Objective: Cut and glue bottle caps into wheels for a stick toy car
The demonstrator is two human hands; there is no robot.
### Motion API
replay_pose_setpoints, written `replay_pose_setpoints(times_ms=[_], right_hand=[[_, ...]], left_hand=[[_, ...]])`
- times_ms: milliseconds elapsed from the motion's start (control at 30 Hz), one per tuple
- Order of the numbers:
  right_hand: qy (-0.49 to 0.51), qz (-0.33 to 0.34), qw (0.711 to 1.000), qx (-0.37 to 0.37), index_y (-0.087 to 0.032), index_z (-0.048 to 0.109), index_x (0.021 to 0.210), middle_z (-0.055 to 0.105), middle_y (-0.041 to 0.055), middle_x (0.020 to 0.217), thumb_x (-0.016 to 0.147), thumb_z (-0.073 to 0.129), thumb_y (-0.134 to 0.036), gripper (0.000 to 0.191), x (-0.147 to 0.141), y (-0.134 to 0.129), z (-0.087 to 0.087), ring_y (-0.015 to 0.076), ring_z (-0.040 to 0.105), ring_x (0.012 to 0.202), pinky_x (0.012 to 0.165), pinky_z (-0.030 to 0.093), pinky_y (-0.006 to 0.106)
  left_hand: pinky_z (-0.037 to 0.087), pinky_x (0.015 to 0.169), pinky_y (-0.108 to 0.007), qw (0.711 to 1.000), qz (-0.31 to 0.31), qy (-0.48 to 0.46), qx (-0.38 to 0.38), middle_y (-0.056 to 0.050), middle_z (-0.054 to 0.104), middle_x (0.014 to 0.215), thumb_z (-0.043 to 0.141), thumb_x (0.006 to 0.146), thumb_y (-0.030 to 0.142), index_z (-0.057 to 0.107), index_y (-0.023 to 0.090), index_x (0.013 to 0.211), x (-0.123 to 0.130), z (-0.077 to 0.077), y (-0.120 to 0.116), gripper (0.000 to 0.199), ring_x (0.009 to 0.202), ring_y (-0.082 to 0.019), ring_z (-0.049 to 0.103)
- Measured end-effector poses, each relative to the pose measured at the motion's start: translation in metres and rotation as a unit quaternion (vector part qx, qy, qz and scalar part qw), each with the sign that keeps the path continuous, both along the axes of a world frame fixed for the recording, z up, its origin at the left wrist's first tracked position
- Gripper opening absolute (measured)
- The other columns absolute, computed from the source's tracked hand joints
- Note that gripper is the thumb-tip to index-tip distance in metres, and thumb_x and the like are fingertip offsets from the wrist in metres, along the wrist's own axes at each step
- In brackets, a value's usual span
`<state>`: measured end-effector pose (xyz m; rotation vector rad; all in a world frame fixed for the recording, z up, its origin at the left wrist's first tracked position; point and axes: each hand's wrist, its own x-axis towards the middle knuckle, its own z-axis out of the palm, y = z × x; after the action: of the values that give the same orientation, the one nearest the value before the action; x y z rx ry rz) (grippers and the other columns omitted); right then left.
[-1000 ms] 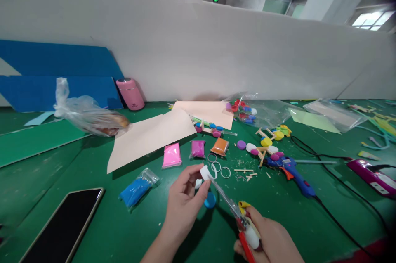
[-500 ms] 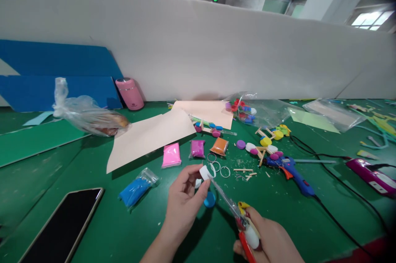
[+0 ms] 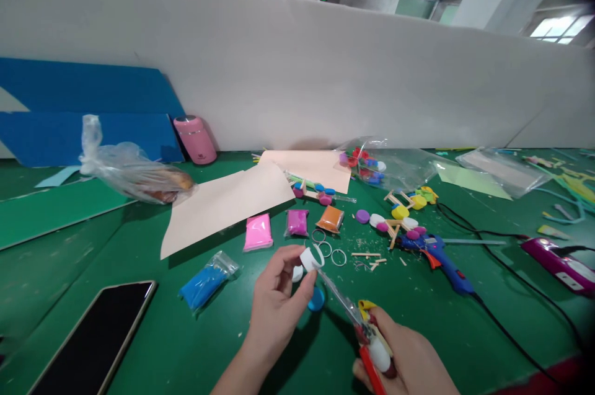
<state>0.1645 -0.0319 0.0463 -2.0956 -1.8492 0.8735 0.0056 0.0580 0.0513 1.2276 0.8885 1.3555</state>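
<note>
Between thumb and fingers, my left hand pinches a white bottle cap. My right hand is closed round a tool with red and yellow handles, which looks like pliers or cutters. Its long narrow tip points up and left and reaches the lower edge of the white cap. Below the cap, a blue cap lies on the green table, and another white cap shows partly behind my left fingers. Thin white rings lie just beyond.
Clay packets and small wooden sticks lie ahead. A blue glue gun with its cable is at right, near stick-and-cap models. A phone and blue clay bag sit left. A pink bottle stands behind.
</note>
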Motion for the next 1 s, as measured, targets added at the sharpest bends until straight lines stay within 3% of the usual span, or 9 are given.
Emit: replay_pose_setpoints(times_ms=[267,533,1000], right_hand=[[0.006,0.016,1.000,-0.017,-0.021,0.045,0.077,0.063,0.0025,0.061,0.066,0.054,-0.033,0.019,0.0042,0.0013,-0.0077,0.0170,0.057,0.050,0.046,0.036,0.021],[-0.004,0.003,1.000,0.001,-0.022,0.042,0.073,0.060,0.0002,0.058,0.066,0.053,-0.030,0.015,0.0013,0.0007,-0.0033,0.0158,0.054,0.047,0.044,0.034,0.020],[-0.039,0.012,0.999,0.014,-0.023,0.042,0.074,0.057,-0.0021,0.057,0.064,0.055,-0.031,0.018,0.0012,-0.0008,-0.0003,0.0139,0.051,0.046,0.042,0.032,0.019]], left_hand=[[0.047,0.070,-0.024,1.000,0.009,-0.008,-0.004,-0.003,0.060,0.082,0.065,0.065,0.014,0.061,0.018,0.085,0.0016,-0.0020,-0.0001,0.021,0.078,-0.015,0.057],[0.049,0.064,-0.022,0.990,-0.052,-0.050,-0.123,-0.003,0.067,0.078,0.063,0.069,0.019,0.061,0.016,0.090,-0.0024,-0.0015,0.0020,0.022,0.069,-0.014,0.062],[0.050,0.064,-0.023,0.990,-0.026,-0.057,-0.127,-0.003,0.068,0.076,0.067,0.063,0.019,0.063,0.015,0.085,-0.0004,0.0033,0.0005,0.022,0.068,-0.014,0.063]])
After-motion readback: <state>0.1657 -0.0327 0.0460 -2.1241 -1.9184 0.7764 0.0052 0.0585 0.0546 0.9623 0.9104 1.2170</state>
